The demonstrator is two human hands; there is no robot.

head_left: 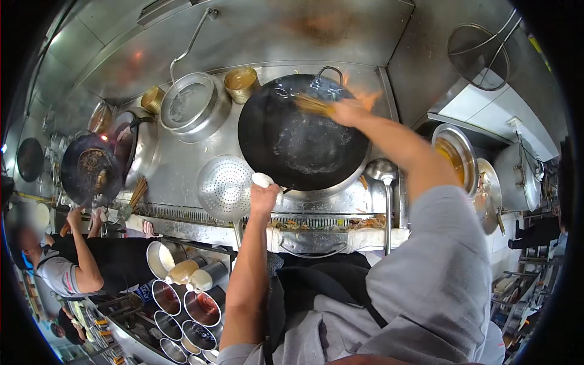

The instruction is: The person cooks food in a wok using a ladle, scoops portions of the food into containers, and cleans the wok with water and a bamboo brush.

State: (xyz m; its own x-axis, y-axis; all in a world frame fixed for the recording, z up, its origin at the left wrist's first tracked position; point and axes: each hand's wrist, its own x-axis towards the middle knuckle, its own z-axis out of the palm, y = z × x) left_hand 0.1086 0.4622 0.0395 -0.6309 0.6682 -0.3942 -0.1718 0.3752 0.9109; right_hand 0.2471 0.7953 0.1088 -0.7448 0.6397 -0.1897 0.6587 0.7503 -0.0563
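Note:
A large black wok (304, 137) with some water in it sits on the stove, and orange flame shows behind its right rim. My left hand (265, 196) is wrapped round a white cloth (263, 180) at the wok's near left edge. In my right hand (348, 113) is a bamboo brush (312, 104), its bristles over the far part of the wok; hand and arm are slightly blurred. A perforated strainer (224, 187) lies just left of my left hand. To the right of the wok rests a metal ladle (382, 171).
A pot (193, 108) under a water spout and a tin (241, 84) stand behind left. Food scraps line the front drain (328, 222). Sauce containers (202, 308) stand lower left. A co-worker (76, 261) handles another wok (91, 170). Metal bowls (455, 157) sit right.

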